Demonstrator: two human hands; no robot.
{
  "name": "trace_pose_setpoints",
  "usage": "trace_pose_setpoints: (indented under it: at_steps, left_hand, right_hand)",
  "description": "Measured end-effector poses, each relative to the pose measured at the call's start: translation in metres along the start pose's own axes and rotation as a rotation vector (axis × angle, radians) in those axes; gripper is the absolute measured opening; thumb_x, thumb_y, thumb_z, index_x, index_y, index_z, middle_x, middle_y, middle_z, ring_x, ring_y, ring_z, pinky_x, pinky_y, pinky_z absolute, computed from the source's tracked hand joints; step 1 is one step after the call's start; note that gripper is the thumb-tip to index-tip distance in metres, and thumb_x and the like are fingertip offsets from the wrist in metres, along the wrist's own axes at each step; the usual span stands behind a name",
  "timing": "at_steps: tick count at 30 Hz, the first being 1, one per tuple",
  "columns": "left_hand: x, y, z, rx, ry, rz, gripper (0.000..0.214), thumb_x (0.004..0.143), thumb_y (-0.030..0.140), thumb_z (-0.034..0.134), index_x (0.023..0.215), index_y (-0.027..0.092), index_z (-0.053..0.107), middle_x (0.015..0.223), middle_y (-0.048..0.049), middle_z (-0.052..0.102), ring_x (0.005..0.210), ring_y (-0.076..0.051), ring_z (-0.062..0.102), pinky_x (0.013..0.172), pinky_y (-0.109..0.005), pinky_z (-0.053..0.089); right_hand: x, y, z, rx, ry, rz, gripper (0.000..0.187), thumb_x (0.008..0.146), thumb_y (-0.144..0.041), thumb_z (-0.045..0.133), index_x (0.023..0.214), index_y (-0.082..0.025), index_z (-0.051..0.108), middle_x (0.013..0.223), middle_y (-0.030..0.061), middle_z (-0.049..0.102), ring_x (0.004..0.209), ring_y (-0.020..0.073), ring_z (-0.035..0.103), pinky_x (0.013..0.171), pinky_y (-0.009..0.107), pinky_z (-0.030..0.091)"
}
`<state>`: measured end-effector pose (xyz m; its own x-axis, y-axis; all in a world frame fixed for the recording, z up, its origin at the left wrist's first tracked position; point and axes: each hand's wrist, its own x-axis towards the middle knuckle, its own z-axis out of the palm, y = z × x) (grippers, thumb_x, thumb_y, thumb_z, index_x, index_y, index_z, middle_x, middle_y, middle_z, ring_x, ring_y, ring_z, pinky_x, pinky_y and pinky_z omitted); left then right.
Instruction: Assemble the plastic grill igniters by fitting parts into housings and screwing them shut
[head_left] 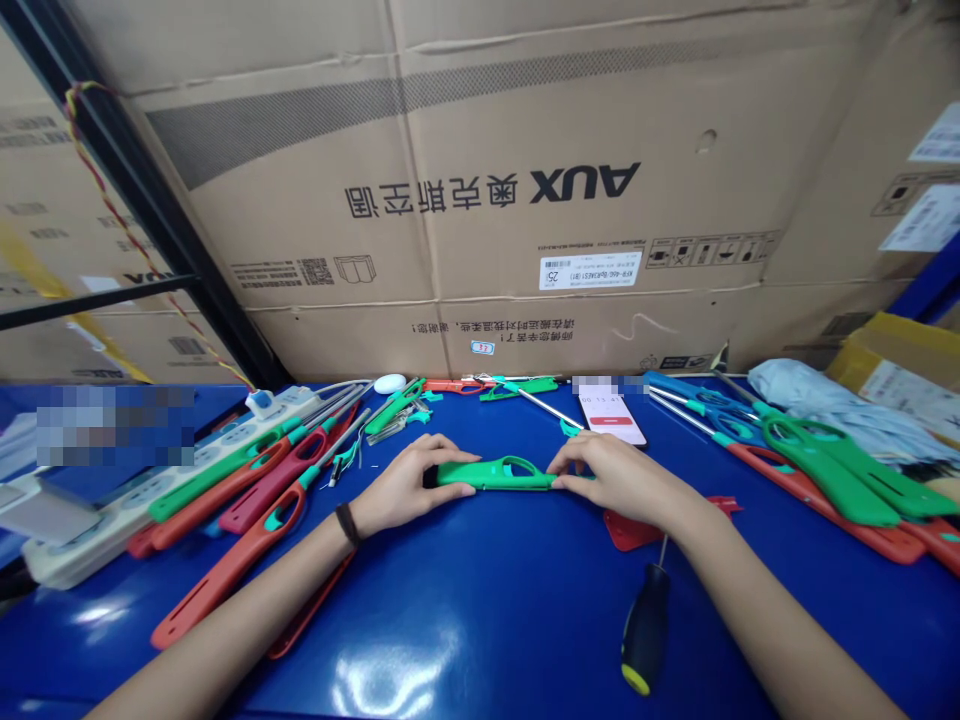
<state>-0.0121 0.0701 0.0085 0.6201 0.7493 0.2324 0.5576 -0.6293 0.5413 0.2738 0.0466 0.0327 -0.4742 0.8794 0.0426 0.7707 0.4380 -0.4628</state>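
Observation:
A green lighter casing [480, 474] with a trigger loop lies level just above or on the blue table, in the middle of the view. My left hand [412, 482] pinches its left end between thumb and fingers. At the right end, by the loop, my right hand [600, 470] grips it with thumb and fingertips; that tip is partly hidden. Under my right forearm lies a red casing piece [626, 532]. A screwdriver [646, 625] with a black and yellow handle rests beside that forearm, its shaft partly covered.
Several long-necked lighters, one orange [232, 560], lie at left beside a white power strip [67, 545]. More lighters and green casings [847, 480] lie at right. A phone [611, 415] and small parts [405, 415] sit at the back, before a large cardboard box [465, 120].

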Motion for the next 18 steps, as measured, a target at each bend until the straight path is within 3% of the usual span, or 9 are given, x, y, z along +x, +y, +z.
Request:
trace_pose_setpoints:
  at_steps: [18]
  left_hand:
    - [0.0023, -0.0027, -0.0029, 0.027, -0.028, -0.006, 0.038, 0.082, 0.042, 0.064, 0.118, 0.028, 0.062, 0.103, -0.0047, 0.057, 0.096, -0.02, 0.055, 0.089, -0.038, 0.045]
  right_hand:
    - [-0.0021, -0.009, -0.001, -0.061, 0.012, -0.043, 0.012, 0.08, -0.027, 0.065, 0.086, -0.023, 0.074, 0.088, 0.0049, 0.067, 0.083, 0.0212, 0.062, 0.078, 0.032, 0.047]
